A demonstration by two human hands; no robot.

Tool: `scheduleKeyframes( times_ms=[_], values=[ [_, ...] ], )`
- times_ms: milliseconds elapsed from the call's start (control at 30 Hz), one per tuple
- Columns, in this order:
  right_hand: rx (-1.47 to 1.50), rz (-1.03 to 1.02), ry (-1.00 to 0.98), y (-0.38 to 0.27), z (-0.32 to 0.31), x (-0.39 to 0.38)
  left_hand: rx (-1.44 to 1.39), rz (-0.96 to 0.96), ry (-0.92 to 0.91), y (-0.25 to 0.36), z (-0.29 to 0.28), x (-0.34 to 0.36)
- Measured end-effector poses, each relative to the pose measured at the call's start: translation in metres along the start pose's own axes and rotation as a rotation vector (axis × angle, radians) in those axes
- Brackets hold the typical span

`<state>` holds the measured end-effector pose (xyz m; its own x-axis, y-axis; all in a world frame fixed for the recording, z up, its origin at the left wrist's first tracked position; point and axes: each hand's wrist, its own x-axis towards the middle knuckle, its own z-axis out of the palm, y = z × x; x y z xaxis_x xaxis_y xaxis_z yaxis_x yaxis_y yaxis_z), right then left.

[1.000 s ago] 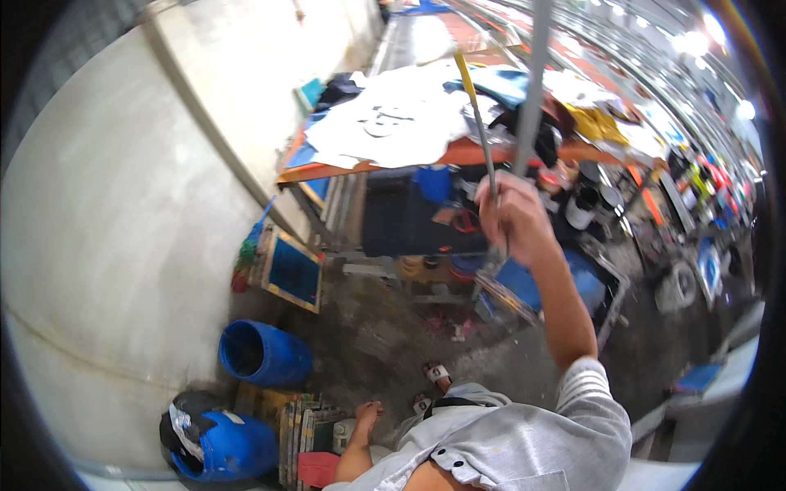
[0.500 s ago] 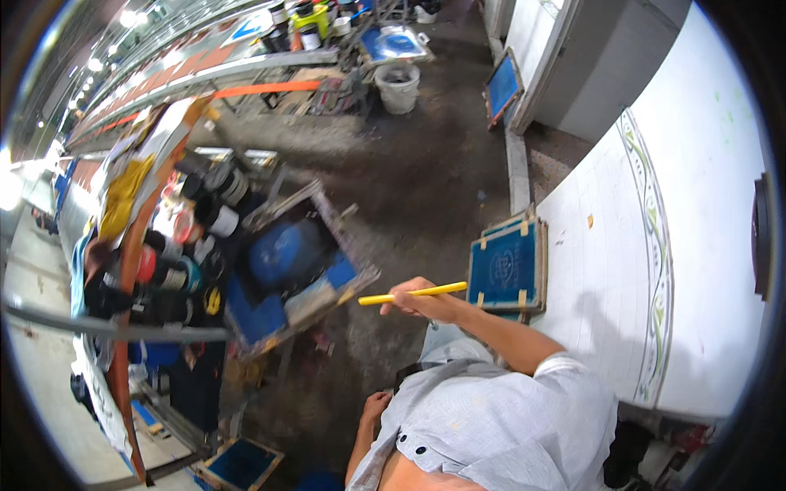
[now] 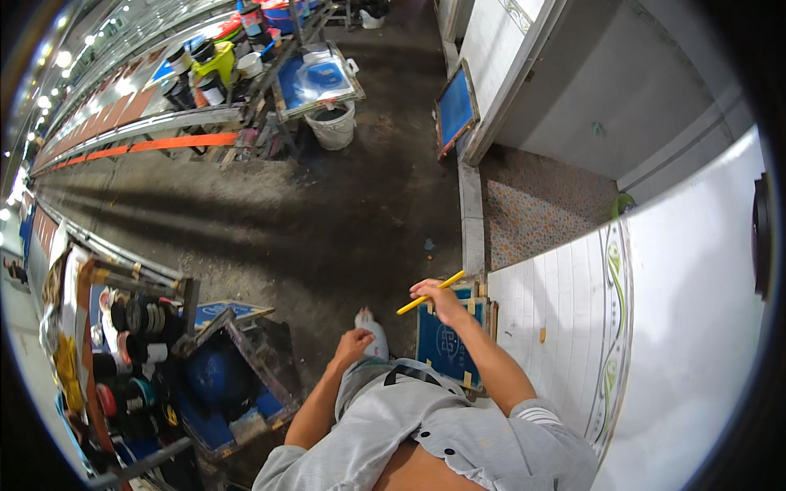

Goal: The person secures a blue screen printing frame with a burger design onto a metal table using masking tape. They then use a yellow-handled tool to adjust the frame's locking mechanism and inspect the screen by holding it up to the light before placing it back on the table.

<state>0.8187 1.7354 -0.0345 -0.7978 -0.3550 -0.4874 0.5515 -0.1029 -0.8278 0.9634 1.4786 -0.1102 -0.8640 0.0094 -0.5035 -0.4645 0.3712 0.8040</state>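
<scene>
My right hand [image 3: 442,301] grips a long, thin yellow stick [image 3: 409,307], held slanting, with both ends poking out of the fingers. Below it, blue printing screens [image 3: 439,344] in wooden frames lean against the white wall. My left hand [image 3: 354,347] hangs in front of my body above my foot [image 3: 372,334], its fingers curled in with nothing seen in them. To its left, apart from it, a framed screen [image 3: 214,376] with a dark blue middle lies tilted beside a rack of dark jars [image 3: 143,352].
A dark floor [image 3: 360,196] stretches ahead. Another blue screen [image 3: 456,108] leans by a doorway on the right. At the far left, a white bucket [image 3: 332,127] stands under a screen [image 3: 318,78], near a long bench with an orange rail [image 3: 147,149]. The tiled wall [image 3: 548,327] is close on my right.
My view has moved forward along the floor; the jar rack now sits lower left and the doorway nearer. The left arm has swung forward into fuller view. The yellow stick stays in my right hand.
</scene>
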Motion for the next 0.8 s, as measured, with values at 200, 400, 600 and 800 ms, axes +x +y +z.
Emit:
scheduleKeyframes(
  times_ms=[200, 400, 600, 800],
  values=[
    [0.153, -0.006, 0.270, -0.038, -0.155, 0.125, -0.067, -0.205, -0.067, 0.069, -0.064, 0.174],
    [0.045, 0.080, 0.856, -0.005, -0.264, 0.171, 0.293, -0.027, -0.080, 0.204, -0.119, 0.389],
    [-0.795, 0.648, 0.851, -0.039, -0.275, 0.230, 0.128, 0.188, -0.084, 0.383, -0.138, 0.589],
    [-0.829, 0.746, 0.514, -0.157, -0.365, 0.425, -0.032, 0.069, -0.153, 0.416, -0.121, 0.791]
  ],
)
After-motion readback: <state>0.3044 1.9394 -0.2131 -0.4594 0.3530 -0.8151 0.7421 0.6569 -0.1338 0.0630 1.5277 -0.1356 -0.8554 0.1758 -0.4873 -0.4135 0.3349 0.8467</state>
